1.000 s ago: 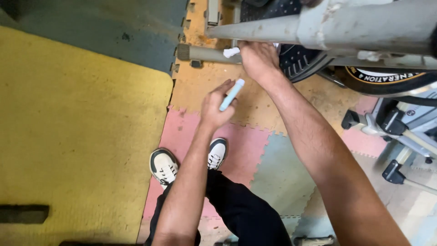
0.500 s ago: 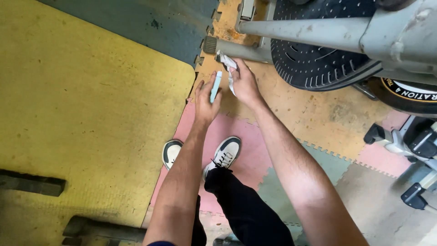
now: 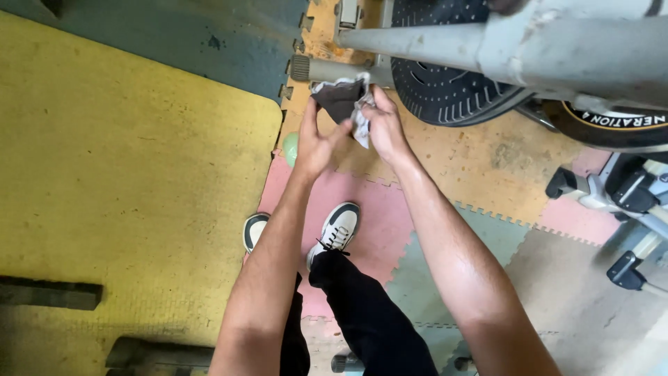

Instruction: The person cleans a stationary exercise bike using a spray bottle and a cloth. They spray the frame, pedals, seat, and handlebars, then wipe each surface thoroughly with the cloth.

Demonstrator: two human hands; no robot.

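Observation:
Both my hands hold a dirty grey-white cloth (image 3: 342,97) in front of me, spread between them. My left hand (image 3: 314,143) grips its left side, and a pale green object (image 3: 290,147) peeks out beside the palm. My right hand (image 3: 383,125) pinches the cloth's right edge. The cloth hangs just below a grey metal bar (image 3: 334,69) of an exercise machine, close to its black flywheel (image 3: 452,90).
A large yellow mat (image 3: 125,209) lies to the left. Coloured interlocking foam tiles (image 3: 417,230) cover the floor under my white-and-black shoes (image 3: 337,230). Grey machine legs with black feet (image 3: 626,195) stand at the right. A dark bar (image 3: 49,292) lies at lower left.
My right hand has come off the machine's bar with the cloth. My left hand, which held a pale green tube upright, now grips the cloth too. The view has shifted right.

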